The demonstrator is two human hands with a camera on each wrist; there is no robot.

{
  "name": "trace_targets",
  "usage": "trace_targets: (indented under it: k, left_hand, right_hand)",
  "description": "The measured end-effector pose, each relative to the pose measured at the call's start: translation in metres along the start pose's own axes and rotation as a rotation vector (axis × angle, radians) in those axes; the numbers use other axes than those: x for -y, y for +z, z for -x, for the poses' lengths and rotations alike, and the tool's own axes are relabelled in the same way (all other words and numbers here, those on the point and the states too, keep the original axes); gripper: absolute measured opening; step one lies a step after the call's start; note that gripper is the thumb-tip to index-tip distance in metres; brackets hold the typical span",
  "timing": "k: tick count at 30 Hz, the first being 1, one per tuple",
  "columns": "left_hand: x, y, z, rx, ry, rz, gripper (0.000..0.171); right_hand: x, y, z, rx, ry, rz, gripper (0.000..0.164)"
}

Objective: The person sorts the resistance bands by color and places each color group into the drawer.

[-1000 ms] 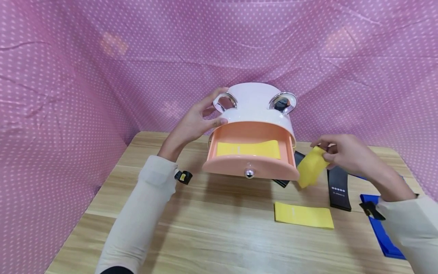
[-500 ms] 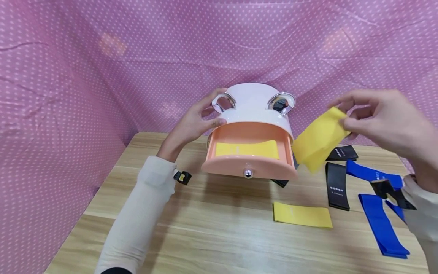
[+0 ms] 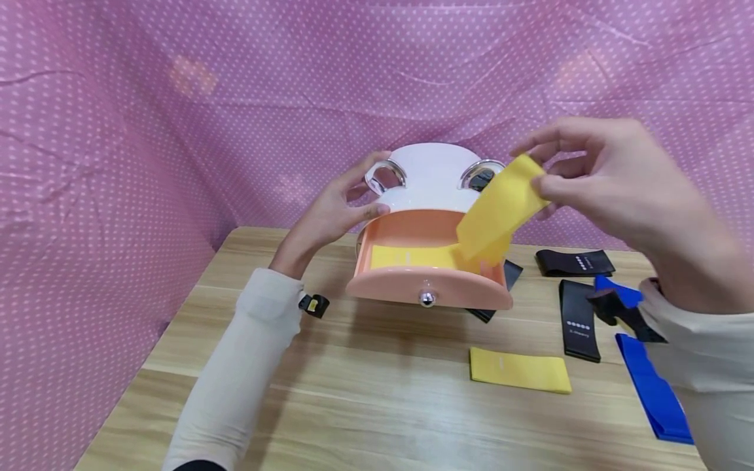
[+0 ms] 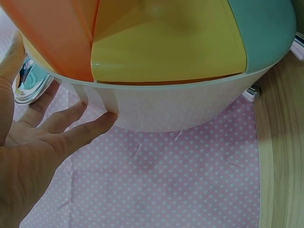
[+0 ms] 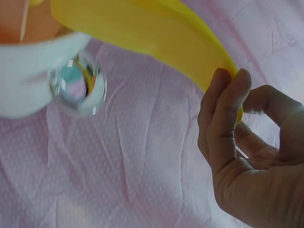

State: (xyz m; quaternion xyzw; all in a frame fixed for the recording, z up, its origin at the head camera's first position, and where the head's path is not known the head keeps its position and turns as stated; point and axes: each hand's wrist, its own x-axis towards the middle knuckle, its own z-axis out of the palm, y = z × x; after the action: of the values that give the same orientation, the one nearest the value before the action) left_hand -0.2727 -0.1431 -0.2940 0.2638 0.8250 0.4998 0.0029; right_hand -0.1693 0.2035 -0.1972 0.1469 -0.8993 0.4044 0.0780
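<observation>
Pink dotted fabric [image 3: 294,85] hangs at twelve o'clock; the wooden bench [image 3: 377,412] spreads at six, carrying a black band [image 3: 559,263] at three and blue band [image 3: 652,392] at four.

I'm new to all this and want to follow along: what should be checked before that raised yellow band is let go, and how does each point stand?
1. Drawer pulled out: ok.
2. White case supported: ok, the left hand holds its side.
3. Raised yellow band gripped: ok, the right hand pinches one end.
4. Raised band wholly inside the drawer: not ok, its upper end is above it.
5. Raised band touching the yellow band in the drawer: cannot tell, they overlap in the head view.
</observation>
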Motion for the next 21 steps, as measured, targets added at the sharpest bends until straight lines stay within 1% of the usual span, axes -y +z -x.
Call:
trace_targets:
  k: [2,10,16,19,21]
  left_hand:
    - [0.0,0.0,0.0,0.0,0.001,-0.003,0.082]
    - [0.001,0.001,-0.002,-0.004,0.016,0.014,0.081]
    - [0.001,0.0,-0.003,0.01,0.034,0.022,0.078]
    - [0.002,0.0,-0.004,0.008,0.044,0.017,0.074]
    - [0.002,0.0,-0.005,0.007,0.057,0.012,0.071]
  right_hand:
    - [0.01,0.009,-0.001,0.026,-0.017,-0.044,0.034]
    - [0.05,0.045,-0.01,0.114,-0.026,-0.216,0.037]
    - [0.065,0.072,-0.021,0.146,-0.059,-0.339,0.037]
    - [0.07,0.082,-0.025,0.155,-0.079,-0.395,0.037]
    - [0.072,0.087,-0.027,0.159,-0.084,-0.411,0.038]
